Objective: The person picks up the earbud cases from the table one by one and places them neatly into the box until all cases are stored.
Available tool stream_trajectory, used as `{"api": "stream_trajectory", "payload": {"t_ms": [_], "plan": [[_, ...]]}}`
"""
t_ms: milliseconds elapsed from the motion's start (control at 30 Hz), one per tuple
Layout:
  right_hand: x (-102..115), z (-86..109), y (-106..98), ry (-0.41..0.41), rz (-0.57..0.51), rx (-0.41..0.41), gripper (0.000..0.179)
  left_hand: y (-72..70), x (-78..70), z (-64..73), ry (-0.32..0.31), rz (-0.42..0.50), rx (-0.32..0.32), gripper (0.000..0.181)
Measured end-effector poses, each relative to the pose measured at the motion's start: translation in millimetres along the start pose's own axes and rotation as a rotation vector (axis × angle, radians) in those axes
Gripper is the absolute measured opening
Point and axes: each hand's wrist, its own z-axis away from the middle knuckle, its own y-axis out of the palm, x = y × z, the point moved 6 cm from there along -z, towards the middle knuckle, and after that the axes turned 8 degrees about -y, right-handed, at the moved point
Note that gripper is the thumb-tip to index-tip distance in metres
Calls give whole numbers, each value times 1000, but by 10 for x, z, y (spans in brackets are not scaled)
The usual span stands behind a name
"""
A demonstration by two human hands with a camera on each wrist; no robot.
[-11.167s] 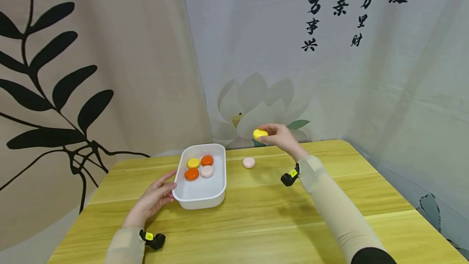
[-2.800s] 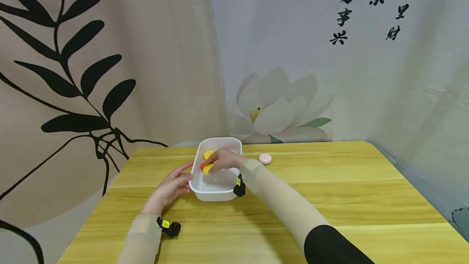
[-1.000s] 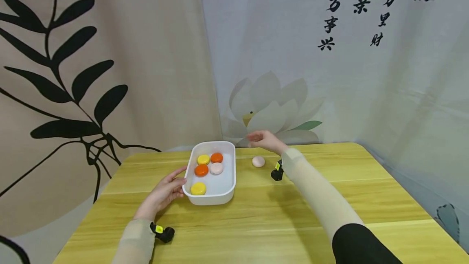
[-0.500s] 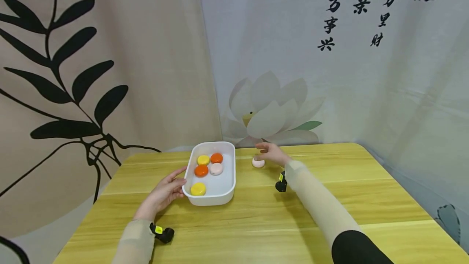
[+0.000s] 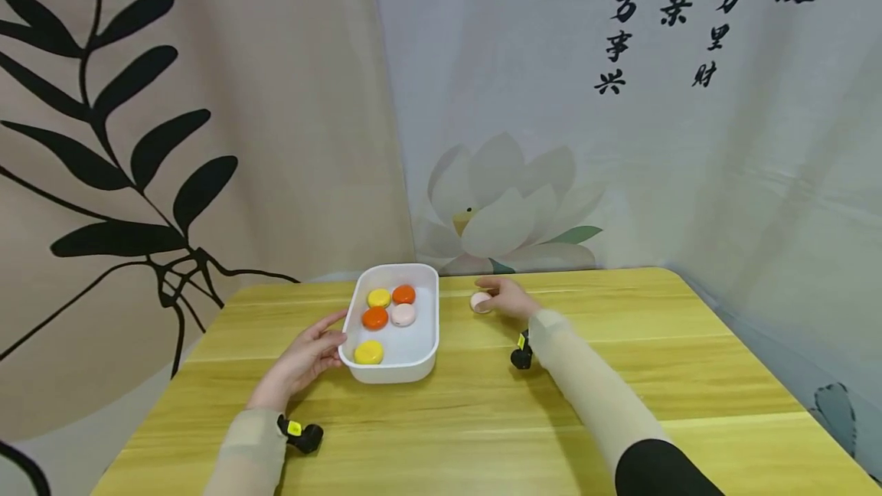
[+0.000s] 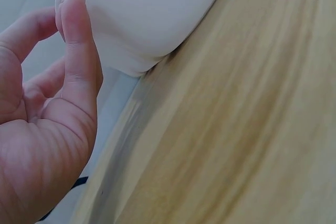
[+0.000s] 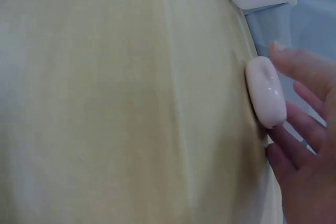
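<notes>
In the head view my left hand (image 5: pixel 308 356) holds the left wall of a white plastic box (image 5: pixel 432 327). The left wrist view has the thumb (image 6: pixel 79 51) along the rim, with other fingers behind. Several glossy round discs lie inside: two yellow (image 5: pixel 368 352), two orange (image 5: pixel 403 294) and one pale pink (image 5: pixel 403 314). To the right of the box, my right hand (image 5: pixel 511 298) has its thumb and fingers around another pale pink disc (image 7: pixel 266 93). That disc sits close against the tabletop, partly covered by the hand in the head view.
The wooden table (image 5: pixel 468 419) has its back edge close behind the box and right hand. A fabric backdrop (image 5: pixel 303 113) with printed plants and characters hangs behind it. Each wrist wears a small black camera (image 5: pixel 521 350).
A yellow disc held earlier by my right hand now lies in the box's near left corner. Since then the right hand has moved back and lowered to the pink disc; the left stays at the box.
</notes>
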Motion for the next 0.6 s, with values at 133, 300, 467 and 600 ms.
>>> {"api": "stream_trajectory", "payload": {"t_ms": [133,300,467,600], "plan": [[-27,11,39,4,24,-15,59,-8,-7,5,2,1,4,68],[-42,36,60,12,39,-59,54,-3,-12,-2,10,6,2,69],[-46,57,72,28,38,-97,50,12,2,-9,10,11,1,68],[-19,72,79,37,43,-105,49,17,9,3,13,16,-3,69]]}}
